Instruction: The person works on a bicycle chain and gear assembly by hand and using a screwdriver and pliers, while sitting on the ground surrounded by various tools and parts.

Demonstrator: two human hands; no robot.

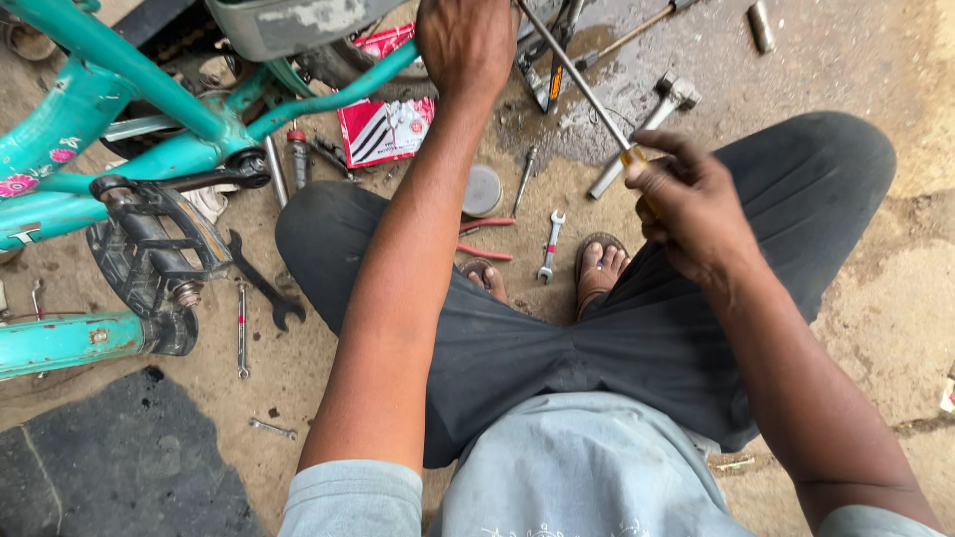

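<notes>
My right hand [686, 204] grips the yellow handle of a long screwdriver [577, 82], whose steel shaft slants up and left toward the top edge. My left hand [466, 42] reaches far forward and closes over a part at the top of the view, next to the teal bicycle frame [149, 99]; what it holds is hidden by the hand. I squat with dark trousers, feet in sandals between my knees.
A black pedal [149, 249] and crank hang at left. On the dirt floor lie a red-and-white box [386, 129], a hammer [647, 129], several spanners [549, 244], red-handled pliers [482, 239], a round tin lid [482, 189] and a dark mat [109, 457].
</notes>
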